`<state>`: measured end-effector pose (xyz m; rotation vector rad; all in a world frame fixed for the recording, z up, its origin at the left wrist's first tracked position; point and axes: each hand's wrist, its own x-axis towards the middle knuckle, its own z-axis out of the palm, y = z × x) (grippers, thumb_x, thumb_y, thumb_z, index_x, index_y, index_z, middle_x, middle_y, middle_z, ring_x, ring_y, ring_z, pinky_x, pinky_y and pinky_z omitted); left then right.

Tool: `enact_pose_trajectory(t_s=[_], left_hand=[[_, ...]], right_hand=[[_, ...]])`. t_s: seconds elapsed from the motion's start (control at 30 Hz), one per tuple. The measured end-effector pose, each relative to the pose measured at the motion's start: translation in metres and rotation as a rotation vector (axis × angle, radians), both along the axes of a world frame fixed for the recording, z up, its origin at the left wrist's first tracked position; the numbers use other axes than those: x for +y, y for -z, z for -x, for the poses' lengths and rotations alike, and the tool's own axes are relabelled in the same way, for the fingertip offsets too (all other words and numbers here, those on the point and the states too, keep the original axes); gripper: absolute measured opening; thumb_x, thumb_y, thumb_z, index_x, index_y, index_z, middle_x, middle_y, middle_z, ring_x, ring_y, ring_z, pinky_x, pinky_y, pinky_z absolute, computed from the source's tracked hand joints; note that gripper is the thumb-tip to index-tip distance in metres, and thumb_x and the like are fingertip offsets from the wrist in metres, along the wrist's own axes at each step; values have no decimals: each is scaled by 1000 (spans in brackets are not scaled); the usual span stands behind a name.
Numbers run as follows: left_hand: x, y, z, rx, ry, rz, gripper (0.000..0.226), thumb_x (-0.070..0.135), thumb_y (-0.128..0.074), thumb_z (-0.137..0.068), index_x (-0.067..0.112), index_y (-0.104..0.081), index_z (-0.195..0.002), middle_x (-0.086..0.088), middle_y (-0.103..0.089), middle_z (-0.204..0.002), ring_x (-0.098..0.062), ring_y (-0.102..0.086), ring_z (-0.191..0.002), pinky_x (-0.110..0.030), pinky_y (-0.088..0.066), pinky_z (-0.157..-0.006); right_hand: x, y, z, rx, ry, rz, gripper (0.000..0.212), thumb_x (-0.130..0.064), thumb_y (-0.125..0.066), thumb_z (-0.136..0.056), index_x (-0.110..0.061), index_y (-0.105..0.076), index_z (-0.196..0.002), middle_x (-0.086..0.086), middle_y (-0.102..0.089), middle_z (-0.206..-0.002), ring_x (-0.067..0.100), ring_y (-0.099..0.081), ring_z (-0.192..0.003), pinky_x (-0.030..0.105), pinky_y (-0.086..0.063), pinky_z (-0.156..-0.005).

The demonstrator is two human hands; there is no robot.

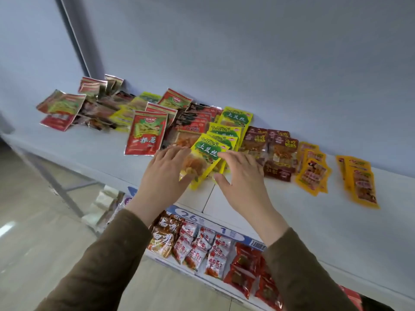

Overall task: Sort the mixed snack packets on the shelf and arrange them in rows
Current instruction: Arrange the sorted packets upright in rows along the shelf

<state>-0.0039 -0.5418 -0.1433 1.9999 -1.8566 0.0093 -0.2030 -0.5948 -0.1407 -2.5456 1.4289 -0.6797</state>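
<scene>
While both hands frame it, we steady the front yellow packet (205, 157) near the shelf's (314, 221) front edge, heading a yellow row that runs back to the rear edge. Our left hand (166, 169) and right hand (241, 173) touch its sides, fingers straight and slightly spread, gripping nothing. Green-labelled, glossy, with a clear window, it looks light, limp and slippery; we judge its side seams the best hold.
</scene>
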Motion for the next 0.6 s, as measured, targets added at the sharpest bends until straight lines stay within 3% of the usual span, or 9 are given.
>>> enact_pose_trajectory(t_s=[0.37, 0.6], left_hand=[[7, 3, -116, 41, -191, -45, 68, 46, -63, -97, 27, -36, -157, 0, -41, -160, -26, -35, -147, -46, -36, -118], [18, 4, -223, 56, -159, -45, 69, 44, -61, -99, 27, -32, -159, 0, -37, -163, -25, -32, -149, -43, -33, -120]], right_hand=[[-21, 5, -133, -37, -127, 12, 45, -43, -56, -98, -29, -48, -140, -8, -49, -146, 18, -35, -138, 43, -31, -112], [-15, 6, -247, -39, -122, 13, 46, -43, -56, -98, -29, -47, -140, -8, -48, -146, 18, -34, -138, 46, -28, -116]])
